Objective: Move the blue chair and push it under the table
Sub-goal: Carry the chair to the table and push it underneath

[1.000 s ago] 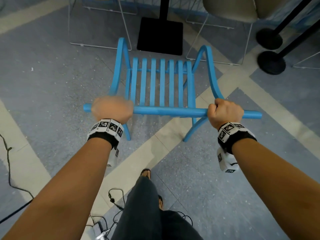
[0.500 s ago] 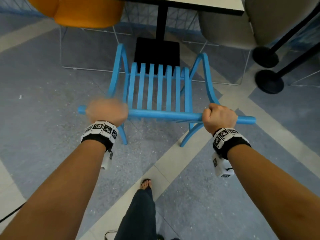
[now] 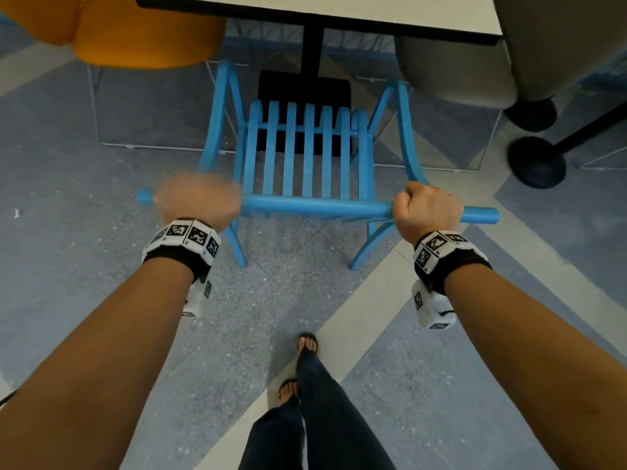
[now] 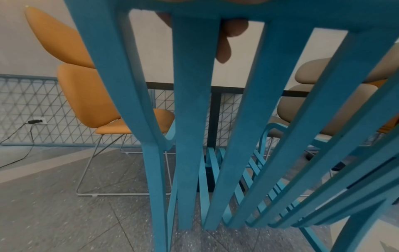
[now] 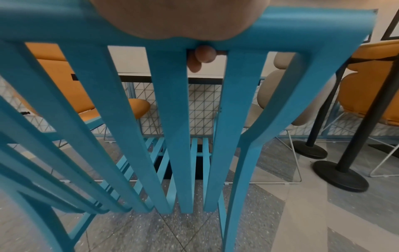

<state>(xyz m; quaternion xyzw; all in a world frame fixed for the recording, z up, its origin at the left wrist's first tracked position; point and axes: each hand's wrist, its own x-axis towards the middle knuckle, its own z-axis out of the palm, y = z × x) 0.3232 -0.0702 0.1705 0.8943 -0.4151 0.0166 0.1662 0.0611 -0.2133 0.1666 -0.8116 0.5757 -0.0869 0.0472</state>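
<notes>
The blue slatted chair (image 3: 305,154) stands on the floor in front of me, its seat facing the white table (image 3: 339,11) with a black edge at the top of the head view. My left hand (image 3: 200,198) grips the left end of the chair's top rail, and my right hand (image 3: 425,206) grips the right end. The chair's front sits over the table's black base plate (image 3: 303,88), near the black post. In the left wrist view curled fingers (image 4: 224,49) show behind the back slats (image 4: 190,119). The right wrist view shows a fingertip (image 5: 204,54) under the rail (image 5: 64,25).
An orange chair (image 3: 135,32) stands left of the table and a beige chair (image 3: 451,66) right of it, both on thin wire frames. Two round black bases (image 3: 536,161) with slanted poles stand at the right. My feet (image 3: 307,344) are on the grey and cream floor behind the chair.
The chair has moved forward toward the table with both hands holding the rail; the table edge has come into view, and the chair's front now reaches over the black base plate.
</notes>
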